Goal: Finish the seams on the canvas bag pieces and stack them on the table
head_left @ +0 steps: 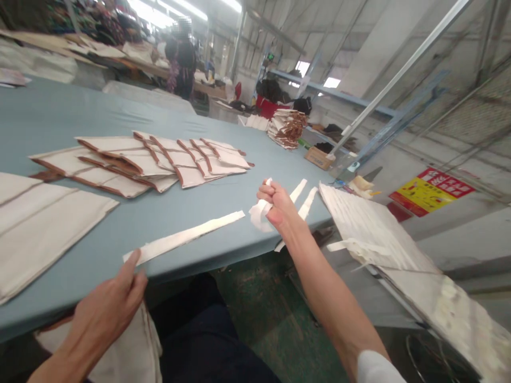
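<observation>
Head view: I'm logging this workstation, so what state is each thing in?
Flat strip: laid out straight
Left hand: touching one end of the flat strip
Right hand: closed
Curled strip: looped, gripped in the right hand
Brown-edged pieces: overlapping in a row
Large cream panel: lying flat, cut off by the frame
Far stack: piled up
Ceiling lights: on

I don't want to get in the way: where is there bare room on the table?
Behind the overlapping panels, and a narrower patch between them and the strip the left hand touches. Crowded: around the right hand and loose strips, and by the big panel.
</observation>
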### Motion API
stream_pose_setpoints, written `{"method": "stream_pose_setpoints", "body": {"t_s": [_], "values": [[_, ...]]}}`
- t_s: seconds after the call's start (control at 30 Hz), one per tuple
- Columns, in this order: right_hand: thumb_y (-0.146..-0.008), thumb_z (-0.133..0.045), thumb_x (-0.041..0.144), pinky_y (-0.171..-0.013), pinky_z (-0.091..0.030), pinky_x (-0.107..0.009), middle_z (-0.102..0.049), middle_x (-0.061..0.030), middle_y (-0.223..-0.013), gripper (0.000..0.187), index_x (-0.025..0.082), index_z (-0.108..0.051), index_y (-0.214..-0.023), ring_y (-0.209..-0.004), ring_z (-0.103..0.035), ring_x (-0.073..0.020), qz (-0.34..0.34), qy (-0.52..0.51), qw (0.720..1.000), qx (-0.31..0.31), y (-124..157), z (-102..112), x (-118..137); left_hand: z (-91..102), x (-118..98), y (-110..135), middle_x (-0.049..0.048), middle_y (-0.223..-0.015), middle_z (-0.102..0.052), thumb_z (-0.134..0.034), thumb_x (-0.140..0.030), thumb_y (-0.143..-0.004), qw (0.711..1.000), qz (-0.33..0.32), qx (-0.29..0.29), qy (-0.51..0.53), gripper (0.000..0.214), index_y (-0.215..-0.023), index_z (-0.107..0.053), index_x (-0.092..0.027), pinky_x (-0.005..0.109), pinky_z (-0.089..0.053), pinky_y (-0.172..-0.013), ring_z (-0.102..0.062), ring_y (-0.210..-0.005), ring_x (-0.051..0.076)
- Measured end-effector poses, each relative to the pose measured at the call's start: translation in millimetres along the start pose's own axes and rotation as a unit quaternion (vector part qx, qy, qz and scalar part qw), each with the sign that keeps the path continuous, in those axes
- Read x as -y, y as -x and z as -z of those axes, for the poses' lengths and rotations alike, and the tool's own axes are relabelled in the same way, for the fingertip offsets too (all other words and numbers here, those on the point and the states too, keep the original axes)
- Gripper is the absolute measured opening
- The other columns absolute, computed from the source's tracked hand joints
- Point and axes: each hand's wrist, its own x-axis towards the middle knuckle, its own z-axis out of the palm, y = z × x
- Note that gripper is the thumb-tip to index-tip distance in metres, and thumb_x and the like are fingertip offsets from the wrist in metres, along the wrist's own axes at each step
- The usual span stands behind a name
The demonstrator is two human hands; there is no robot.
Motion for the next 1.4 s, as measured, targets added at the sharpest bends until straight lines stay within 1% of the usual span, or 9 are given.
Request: {"method": "stream_pose_setpoints", "body": {"t_s": [0.1, 0.37, 0.5, 0.63, 0.8, 0.9, 1.0, 1.13, 1.4], "values": [[-0.109, -0.054, 0.012, -0.040, -0.027, -0.016, -0.034, 0.0113, -0.060, 0.027, 0.022, -0.052, -0.083, -0.044, -0.028, -0.0086, -0.041, -0.030, 0.995, 0.083, 44, -41, -20, 7.3, -6, 7, 0.0055, -0.076, -0.085, -0.040, -0.047, -0.105, 0.997, -0.004, -0.019, 0.070, 0.069, -0.164, -0.055, -0.015, 0.039, -0.055, -0.071, -0.084, -0.078, 0.039], [-0.098, -0.056, 0.016, -0.042, -0.019, -0.017, -0.020, 0.0136, -0.057, 0.021, 0.025, -0.045, -0.083, -0.046, -0.010, -0.0114, -0.114, -0.081, 0.968, 0.210, 127, -105, -74, 32.8, -23, 97, 0.0000, -0.081, -0.083, -0.053, -0.067, -0.105, 0.973, -0.027, -0.054, 0.224, 0.050, -0.093, -0.079, -0.027, 0.026, -0.061, -0.069, -0.079, -0.073, 0.023], [-0.095, -0.060, 0.024, -0.041, -0.016, -0.018, -0.015, 0.0141, -0.055, 0.019, 0.026, -0.046, -0.083, -0.048, -0.001, -0.0124, -0.233, -0.045, 0.897, 0.374, 142, -108, -85, 43.7, -27, 120, -0.0020, -0.069, -0.076, -0.059, -0.072, -0.101, 0.943, 0.042, -0.086, 0.320, 0.057, -0.128, -0.081, -0.026, 0.030, -0.059, -0.064, -0.074, -0.064, 0.025], [-0.090, -0.067, 0.029, -0.040, -0.018, -0.016, -0.015, 0.0153, -0.053, 0.030, 0.027, -0.038, -0.081, -0.048, 0.001, -0.0113, -0.253, -0.041, 0.846, 0.467, 147, -108, -90, 59.3, -25, 119, -0.0068, -0.057, -0.059, -0.064, -0.077, -0.096, 0.910, 0.058, 0.022, 0.409, 0.078, -0.150, -0.071, -0.021, 0.031, -0.052, -0.055, -0.063, -0.052, 0.022], [-0.090, -0.067, 0.034, -0.039, -0.024, -0.017, -0.018, 0.0152, -0.051, 0.035, 0.028, -0.033, -0.082, -0.044, -0.005, -0.0109, -0.262, -0.042, 0.790, 0.553, 155, -112, -104, 72.5, -35, 113, 0.0014, -0.082, -0.077, -0.067, -0.075, -0.095, 0.896, 0.016, 0.085, 0.436, 0.064, -0.132, -0.083, -0.025, 0.031, -0.056, -0.071, -0.072, -0.080, 0.027], [-0.091, -0.066, 0.035, -0.039, -0.026, -0.019, -0.019, 0.0152, -0.051, 0.034, 0.028, -0.035, -0.081, -0.042, -0.007, -0.0103, -0.266, -0.043, 0.773, 0.575, 159, -115, -110, 73.9, -43, 108, 0.0042, -0.093, -0.083, -0.074, -0.073, -0.089, 0.853, -0.030, 0.154, 0.498, 0.058, -0.119, -0.086, -0.024, 0.034, -0.060, -0.083, -0.077, -0.094, 0.031], [-0.090, -0.067, 0.038, -0.039, -0.022, -0.021, -0.020, 0.0146, -0.051, 0.034, 0.028, -0.035, -0.081, -0.043, -0.009, -0.0108, -0.267, -0.020, 0.772, 0.576, 162, -117, -115, 74.1, -50, 106, 0.0048, -0.090, -0.081, -0.079, -0.068, -0.088, 0.816, -0.044, 0.198, 0.541, 0.049, -0.100, -0.085, -0.022, 0.031, -0.059, -0.079, -0.075, -0.087, 0.027], [-0.090, -0.074, 0.046, -0.039, -0.017, -0.022, -0.020, 0.0152, -0.051, 0.042, 0.028, -0.038, -0.080, -0.044, -0.009, -0.0101, -0.248, -0.011, 0.778, 0.577, 165, -121, -121, 73.7, -56, 107, -0.0017, -0.066, -0.064, -0.084, -0.068, -0.080, 0.823, -0.004, 0.175, 0.540, 0.050, -0.075, -0.073, -0.020, 0.023, -0.044, -0.055, -0.052, -0.058, 0.014], [-0.092, -0.082, 0.063, -0.048, -0.015, -0.022, -0.033, 0.0119, -0.060, 0.048, 0.023, -0.056, -0.087, -0.052, -0.019, -0.0086, 0.001, 0.113, 0.855, 0.506, 155, -121, -106, 73.1, -11, 90, -0.0064, -0.052, -0.057, -0.085, -0.069, -0.080, 0.854, 0.127, -0.022, 0.504, 0.051, -0.073, -0.067, -0.022, 0.023, -0.038, -0.044, -0.049, -0.045, 0.013]]}}
